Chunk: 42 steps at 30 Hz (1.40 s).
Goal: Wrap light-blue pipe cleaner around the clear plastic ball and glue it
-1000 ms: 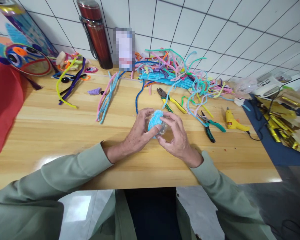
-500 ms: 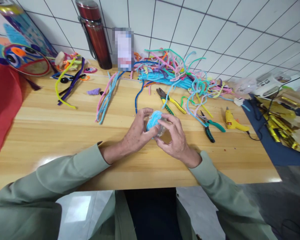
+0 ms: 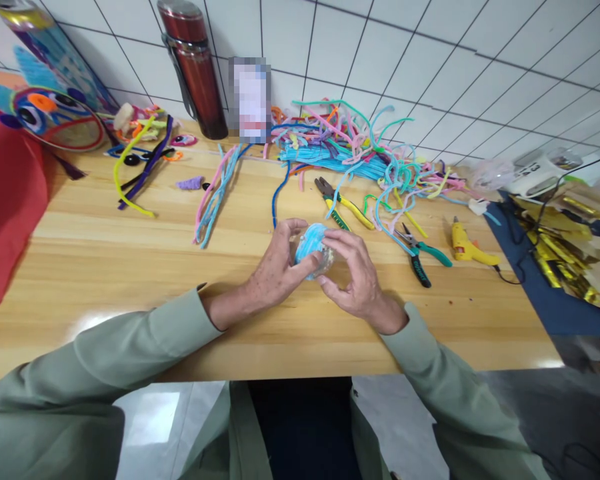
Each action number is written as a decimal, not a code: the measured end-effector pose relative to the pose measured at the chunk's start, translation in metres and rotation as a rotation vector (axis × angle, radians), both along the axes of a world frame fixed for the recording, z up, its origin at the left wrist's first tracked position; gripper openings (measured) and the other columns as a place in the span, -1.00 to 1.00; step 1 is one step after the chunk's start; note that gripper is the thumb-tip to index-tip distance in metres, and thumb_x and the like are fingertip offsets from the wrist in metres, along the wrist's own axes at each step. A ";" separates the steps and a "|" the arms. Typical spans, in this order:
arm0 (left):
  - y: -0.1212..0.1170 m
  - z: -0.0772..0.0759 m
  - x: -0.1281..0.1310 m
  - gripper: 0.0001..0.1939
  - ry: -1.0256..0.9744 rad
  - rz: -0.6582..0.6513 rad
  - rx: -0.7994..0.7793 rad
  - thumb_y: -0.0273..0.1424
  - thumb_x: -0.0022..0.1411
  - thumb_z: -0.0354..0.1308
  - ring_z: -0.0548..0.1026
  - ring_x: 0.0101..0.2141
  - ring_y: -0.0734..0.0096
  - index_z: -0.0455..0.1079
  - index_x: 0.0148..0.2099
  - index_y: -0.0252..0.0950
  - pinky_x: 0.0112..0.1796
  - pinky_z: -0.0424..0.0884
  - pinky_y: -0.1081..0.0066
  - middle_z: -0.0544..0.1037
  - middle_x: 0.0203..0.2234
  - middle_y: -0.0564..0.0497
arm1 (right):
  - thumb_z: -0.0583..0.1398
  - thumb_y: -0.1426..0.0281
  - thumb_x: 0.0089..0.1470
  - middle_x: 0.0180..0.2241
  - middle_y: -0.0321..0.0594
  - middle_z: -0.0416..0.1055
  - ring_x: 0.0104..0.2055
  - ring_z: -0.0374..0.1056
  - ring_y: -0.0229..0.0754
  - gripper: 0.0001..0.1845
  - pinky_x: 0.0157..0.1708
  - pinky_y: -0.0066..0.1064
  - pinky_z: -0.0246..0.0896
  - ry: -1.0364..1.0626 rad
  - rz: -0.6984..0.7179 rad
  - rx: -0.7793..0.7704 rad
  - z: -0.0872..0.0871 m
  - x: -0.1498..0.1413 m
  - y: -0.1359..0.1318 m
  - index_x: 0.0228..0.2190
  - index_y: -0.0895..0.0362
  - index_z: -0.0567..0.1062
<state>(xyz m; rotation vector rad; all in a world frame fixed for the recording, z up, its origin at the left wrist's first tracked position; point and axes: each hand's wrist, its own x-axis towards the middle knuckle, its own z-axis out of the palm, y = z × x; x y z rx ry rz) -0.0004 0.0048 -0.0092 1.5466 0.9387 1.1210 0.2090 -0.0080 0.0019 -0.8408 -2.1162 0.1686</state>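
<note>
Your left hand (image 3: 280,263) grips the blue-and-clear ball (image 3: 313,250) over the worktop (image 3: 260,333), and your right hand (image 3: 355,273), fingers curved, touches its other side. The yellow-handled pliers (image 3: 343,205) lie just beyond.

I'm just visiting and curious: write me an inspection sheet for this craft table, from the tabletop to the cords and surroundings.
Surface: wooden tabletop, a few tiny specks at right.
Things in hand: blue fuzzy piece with a clear part; details too small to tell.
Clutter: tangled fuzzy craft stems along the wall; yellow-handled pliers, green-handled pliers, glue gun.
Hands: left hand holds the blue piece; right hand curves beside it, contact unclear.
Cables: black cord runs from the glue gun toward the table's right edge.
Surroundings: tiled wall behind, red flask upright, gold foil at right.
</note>
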 end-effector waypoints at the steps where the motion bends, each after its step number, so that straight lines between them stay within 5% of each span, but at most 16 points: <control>1: 0.000 0.000 0.000 -0.47 -0.005 0.001 0.004 -0.06 0.39 0.28 0.47 0.08 0.13 0.18 0.22 -0.15 0.03 0.53 0.10 0.40 0.12 -0.14 | 0.28 0.36 0.26 0.26 0.02 0.42 0.30 0.41 0.23 -0.32 0.23 0.28 0.42 -0.014 -0.001 0.000 0.000 0.000 0.000 0.35 -0.07 0.30; 8: -0.001 0.000 0.000 -0.48 0.023 0.000 0.017 -0.09 0.40 0.28 0.49 0.06 0.15 0.17 0.23 -0.12 -0.07 0.55 0.16 0.38 0.16 -0.13 | 0.26 0.35 0.28 0.25 0.02 0.43 0.29 0.41 0.24 -0.41 0.23 0.29 0.41 -0.032 -0.010 -0.002 0.002 0.001 0.000 0.29 -0.06 0.35; 42: -0.001 0.006 -0.001 -0.47 0.021 -0.026 -0.019 -0.15 0.40 0.27 0.46 0.17 0.12 0.18 0.27 -0.15 0.16 0.50 0.06 0.41 0.19 -0.16 | 0.24 0.34 0.33 0.24 0.01 0.48 0.29 0.44 0.20 -0.51 0.24 0.24 0.42 0.000 -0.019 -0.033 0.003 0.000 -0.002 0.25 -0.03 0.37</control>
